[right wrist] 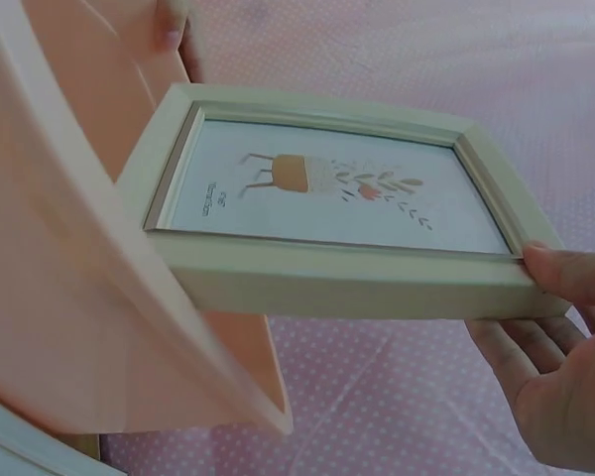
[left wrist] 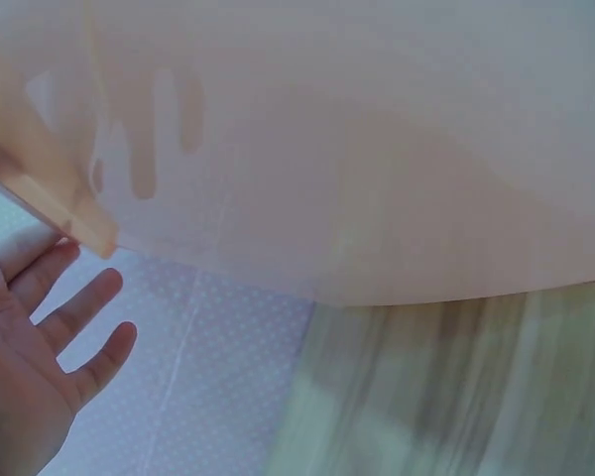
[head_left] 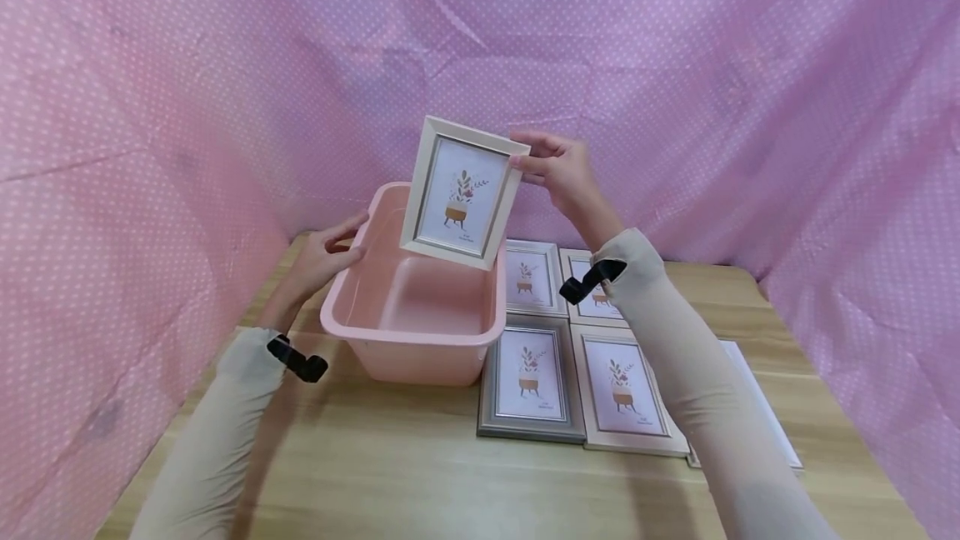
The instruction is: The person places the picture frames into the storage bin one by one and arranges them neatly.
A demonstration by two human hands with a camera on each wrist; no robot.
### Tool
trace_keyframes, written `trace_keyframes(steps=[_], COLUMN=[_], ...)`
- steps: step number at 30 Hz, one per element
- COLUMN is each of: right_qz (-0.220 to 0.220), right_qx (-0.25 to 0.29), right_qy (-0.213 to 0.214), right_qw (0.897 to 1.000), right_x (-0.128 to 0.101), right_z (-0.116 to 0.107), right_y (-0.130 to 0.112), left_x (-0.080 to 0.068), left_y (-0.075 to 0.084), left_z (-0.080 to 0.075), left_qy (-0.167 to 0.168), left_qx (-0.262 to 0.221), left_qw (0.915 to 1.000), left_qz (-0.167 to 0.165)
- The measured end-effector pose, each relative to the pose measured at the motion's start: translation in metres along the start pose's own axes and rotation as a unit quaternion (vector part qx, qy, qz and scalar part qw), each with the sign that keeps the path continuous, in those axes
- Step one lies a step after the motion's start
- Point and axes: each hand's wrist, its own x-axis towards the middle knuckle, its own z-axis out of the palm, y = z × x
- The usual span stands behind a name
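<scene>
Cream rectangular picture frame (head_left: 465, 198) with a printed plant picture, held aloft and tilted, its lower part over the opening of a pink plastic tub (head_left: 420, 338). The right hand (head_left: 558, 169) pinches the frame by one upper corner, thumb on the face and fingers behind; the left hand (head_left: 326, 257) touches the tub's left rim with fingers loosely spread, and how firmly it steadies the tub cannot be told. The chief hazard, as judged here, is rotation: a corner grip leaves the far end unsupported, so the frame could swing or slip and drop face-first against the tub's hard wall. Its lower edge passes close to the right rim; whether the two touch is unclear, but a catch there could twist the frame from the fingers or drag the tub along the wooden table (head_left: 375, 473). The grey picture frame (head_left: 529, 377) lies just beside the tub and could be knocked by such a slide; the right sleeve (head_left: 690, 357), stretched above its neighbours, might brush them if lowered.
</scene>
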Motion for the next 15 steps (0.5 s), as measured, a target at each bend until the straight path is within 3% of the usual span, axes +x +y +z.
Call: trace_keyframes(steps=[8, 15], right_qz=[0.009, -0.002], right_qx=[0.005, -0.006], right_qy=[-0.013, -0.026], right_qw=[1.000, 1.000], right_x=[0.000, 0.003], right_z=[-0.004, -0.006], right_y=[0.008, 0.007], left_x=[-0.004, -0.004], left_y=[0.012, 0.015], left_z=[0.000, 0.002], left_qy=[0.010, 0.020], left_qx=[0.060, 0.073], left_qw=[0.9975, 0.9947], left_qz=[0.037, 0.070])
